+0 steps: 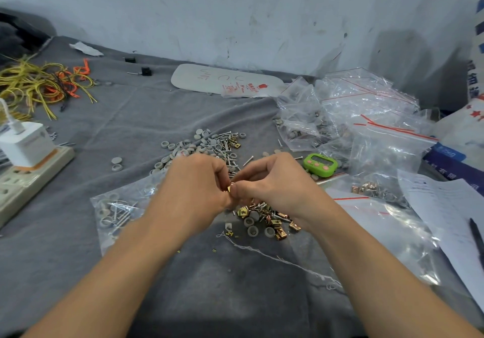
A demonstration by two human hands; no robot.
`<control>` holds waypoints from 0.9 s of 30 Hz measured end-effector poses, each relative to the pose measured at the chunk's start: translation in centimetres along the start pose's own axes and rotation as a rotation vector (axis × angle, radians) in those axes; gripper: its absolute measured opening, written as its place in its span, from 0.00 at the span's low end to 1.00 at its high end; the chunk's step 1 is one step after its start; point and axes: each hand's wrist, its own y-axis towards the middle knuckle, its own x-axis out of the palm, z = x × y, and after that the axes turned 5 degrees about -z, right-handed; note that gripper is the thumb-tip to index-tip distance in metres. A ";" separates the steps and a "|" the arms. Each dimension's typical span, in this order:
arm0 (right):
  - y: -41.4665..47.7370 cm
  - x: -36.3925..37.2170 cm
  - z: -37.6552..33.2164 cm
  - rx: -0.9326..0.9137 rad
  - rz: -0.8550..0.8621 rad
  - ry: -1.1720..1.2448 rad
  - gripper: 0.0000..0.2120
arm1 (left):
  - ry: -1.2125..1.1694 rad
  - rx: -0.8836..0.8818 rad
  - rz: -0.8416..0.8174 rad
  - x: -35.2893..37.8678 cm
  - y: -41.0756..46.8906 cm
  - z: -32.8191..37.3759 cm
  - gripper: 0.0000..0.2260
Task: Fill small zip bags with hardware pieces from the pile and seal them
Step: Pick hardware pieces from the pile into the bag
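Note:
My left hand (195, 184) and my right hand (269, 180) meet over the grey cloth, fingers curled, both pinching a small gold metal clip (229, 188) between them. Just below lies a small heap of gold clips and grey caps (264, 222). Beyond my hands spreads the main pile of grey round caps and screws (207, 146). A filled small zip bag with screws and caps (117, 212) lies under my left forearm. Another filled bag (377, 193) lies to the right.
A heap of clear zip bags with red seals (353, 112) fills the back right. A green timer (320, 164) sits right of my hands. A power strip with a white charger (23, 162) is at left, yellow and orange wires (44, 83) behind it, papers and a pen (458, 219) at right.

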 end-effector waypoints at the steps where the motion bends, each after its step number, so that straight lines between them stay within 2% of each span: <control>1: 0.1 0.1 -0.1 -0.005 0.022 -0.024 0.07 | 0.025 -0.006 0.021 0.0 0.1 0.0 0.14; 4: 0.2 -0.1 -0.6 -0.037 0.010 -0.098 0.09 | 0.072 -0.016 0.026 -0.2 0.1 0.0 0.14; 9: 0.1 -0.7 -1.0 -0.056 -0.166 -0.129 0.09 | 0.051 -0.020 0.007 -0.7 -0.4 -0.1 0.16; 11: 0.0 -0.4 -0.8 -0.038 -0.169 -0.120 0.09 | 0.060 0.001 -0.010 -0.7 -0.5 -0.1 0.17; 16: -0.4 -0.2 -0.6 0.023 -0.112 0.100 0.01 | -0.022 0.048 0.025 -0.9 -0.7 -0.3 0.10; 18: -0.5 -0.7 -0.9 0.029 -0.092 0.165 0.07 | -0.098 0.065 0.109 -1.1 -0.9 -0.2 0.09; 20: -0.6 -0.7 -1.3 0.048 -0.108 0.225 0.08 | -0.149 0.089 0.148 -1.3 -1.1 -0.3 0.11; 23: -0.7 -0.2 -1.6 0.070 -0.151 0.337 0.12 | -0.166 0.131 0.138 -1.3 -1.1 -0.4 0.13; 27: -0.6 -0.3 -1.7 0.090 -0.127 0.391 0.12 | -0.206 0.134 0.139 -1.0 -0.9 -0.5 0.15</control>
